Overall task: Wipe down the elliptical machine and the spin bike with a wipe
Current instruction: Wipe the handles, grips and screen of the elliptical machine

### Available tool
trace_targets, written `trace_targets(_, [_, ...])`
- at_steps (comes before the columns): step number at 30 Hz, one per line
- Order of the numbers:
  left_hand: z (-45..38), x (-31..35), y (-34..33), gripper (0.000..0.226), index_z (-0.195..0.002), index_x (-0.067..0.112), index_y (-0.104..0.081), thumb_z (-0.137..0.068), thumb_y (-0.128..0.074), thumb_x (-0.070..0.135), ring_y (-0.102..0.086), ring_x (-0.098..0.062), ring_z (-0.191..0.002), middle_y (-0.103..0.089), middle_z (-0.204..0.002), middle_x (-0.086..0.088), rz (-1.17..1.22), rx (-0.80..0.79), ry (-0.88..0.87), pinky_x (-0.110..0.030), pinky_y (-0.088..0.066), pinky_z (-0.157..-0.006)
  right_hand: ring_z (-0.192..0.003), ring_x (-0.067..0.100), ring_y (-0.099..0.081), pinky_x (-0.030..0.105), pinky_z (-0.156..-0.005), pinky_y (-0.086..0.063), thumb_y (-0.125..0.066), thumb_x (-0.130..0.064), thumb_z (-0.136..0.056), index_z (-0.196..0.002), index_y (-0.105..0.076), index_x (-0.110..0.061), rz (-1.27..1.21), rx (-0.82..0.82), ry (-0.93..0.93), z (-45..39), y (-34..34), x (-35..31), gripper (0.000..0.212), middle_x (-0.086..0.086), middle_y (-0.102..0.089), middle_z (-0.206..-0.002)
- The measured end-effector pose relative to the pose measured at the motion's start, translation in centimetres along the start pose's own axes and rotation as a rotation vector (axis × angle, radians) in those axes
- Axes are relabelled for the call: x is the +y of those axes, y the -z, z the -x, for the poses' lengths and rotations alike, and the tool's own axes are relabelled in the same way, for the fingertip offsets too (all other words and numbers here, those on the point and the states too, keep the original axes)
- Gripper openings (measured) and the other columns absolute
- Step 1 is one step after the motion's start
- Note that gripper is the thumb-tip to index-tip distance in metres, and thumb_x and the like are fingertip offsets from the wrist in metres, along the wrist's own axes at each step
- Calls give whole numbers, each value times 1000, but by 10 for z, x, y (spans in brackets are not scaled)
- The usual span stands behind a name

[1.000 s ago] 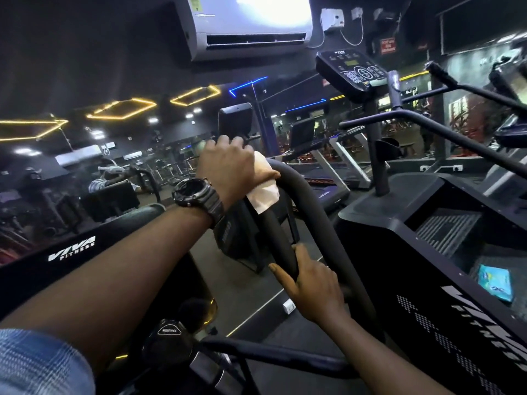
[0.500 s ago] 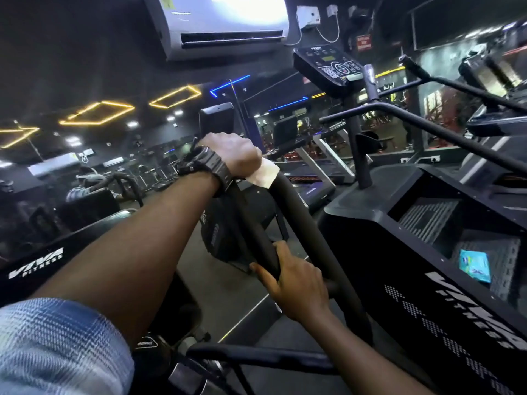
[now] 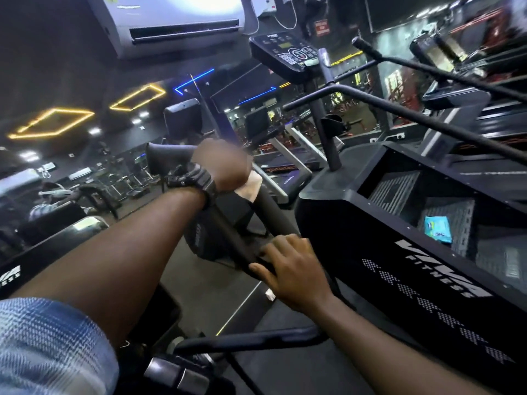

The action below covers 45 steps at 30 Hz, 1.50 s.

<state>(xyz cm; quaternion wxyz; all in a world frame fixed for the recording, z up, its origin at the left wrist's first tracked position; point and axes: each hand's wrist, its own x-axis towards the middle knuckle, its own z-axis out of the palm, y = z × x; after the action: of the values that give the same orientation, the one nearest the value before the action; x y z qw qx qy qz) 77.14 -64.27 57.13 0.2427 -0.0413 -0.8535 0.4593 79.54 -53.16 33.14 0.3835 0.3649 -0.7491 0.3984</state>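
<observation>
My left hand (image 3: 222, 166), with a black watch on the wrist, is closed around a white wipe (image 3: 249, 186) and presses it on the top bend of a black padded handlebar (image 3: 273, 215). The hand is blurred from motion. Lower down, my right hand (image 3: 291, 269) grips the same handlebar where its two bars meet. The handle's free end (image 3: 165, 158) sticks out to the left of my left hand. Most of the wipe is hidden under my fingers.
A black Viva Fitness stair machine (image 3: 385, 266) stands close on the right, with a blue wipe packet (image 3: 437, 229) on one step. Its console (image 3: 288, 57) and rails rise behind. An air conditioner (image 3: 176, 21) hangs overhead. A mirror wall on the left reflects the gym.
My left hand has slid the wipe up and over the top bend of the handlebar. My right hand kept its grip lower down. The camera has shifted closer.
</observation>
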Motion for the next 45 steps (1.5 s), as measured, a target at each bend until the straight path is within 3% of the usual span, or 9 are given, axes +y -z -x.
trace_targets(6, [16,40,-6,49,-121,29,-62,-100,-21,45,-53,-18,-115,-64,-119,10,118,-24,-552,-33,-37,-98,-102,20,-56,38,-86,-46,-47,-63,-92,-118,-48,-24,-352,-168,-664,12,3,39,47,-2,-59,-110])
trace_targets(12, [2,17,2,56,-112,34,-66,-98,-16,54,-57,-25,-101,-62,-109,-3,-59,-61,-154,-35,-37,-82,-86,24,-63,44,-79,-50,-33,-76,-89,-97,-50,-26,-473,-339,-677,17,5,51,53,2,-66,-87])
trace_targets(16, [22,81,-6,55,-86,23,-70,-97,-21,45,-59,-23,-83,-69,-86,2,-3,8,-294,-35,-35,-80,-100,24,-63,40,-94,-46,-19,-77,-91,-93,-69,-27,-695,-306,-935,24,-8,68,70,6,-70,-102])
trace_targets(21, [59,182,-23,40,-70,18,-63,-94,-38,37,-62,-25,-70,-68,-75,-1,119,-120,-546,-34,-40,-69,-64,31,-66,36,-69,-53,-30,-54,-103,-83,-71,1,-1053,-205,-1233,64,-27,87,71,19,-69,-70])
trace_targets(26, [28,127,-19,46,-76,21,-62,-96,-28,43,-61,-19,-68,-67,-76,5,76,-134,-533,-33,-43,-74,-44,23,-58,36,-64,-51,-30,-41,-107,-68,-67,5,-1073,-127,-1267,85,-32,85,70,17,-61,-52])
trace_targets(31, [0,77,-10,55,-61,15,-56,-93,-19,41,-51,-16,-64,-67,-72,1,-97,-115,-193,-34,-29,-72,-68,26,-68,43,-88,-53,-24,-60,-97,-67,-70,-4,-947,-220,-1212,87,-32,86,78,13,-69,-59])
trace_targets(34, [30,142,-11,48,-63,15,-60,-93,-31,38,-47,-16,-54,-62,-61,3,1,-106,-374,-32,-28,-67,-80,33,-69,46,-87,-53,-28,-75,-81,-77,-72,-8,-910,-196,-1269,88,-38,89,81,12,-73,-72])
trace_targets(39, [77,250,-23,27,-82,20,-64,-91,-40,30,-59,-21,-76,-68,-85,-2,123,-216,-584,-34,-24,-68,-98,25,-60,34,-84,-44,-38,-29,-106,-72,-56,-23,-907,-66,-1363,95,-36,88,39,12,-67,-96])
trace_targets(45, [39,142,-27,43,-78,21,-64,-96,-28,38,-64,-22,-73,-68,-79,3,114,-47,-506,-30,-37,-69,-70,33,-67,44,-79,-54,-38,-49,-100,-73,-69,-6,-961,-29,-1421,99,-47,85,60,18,-70,-72])
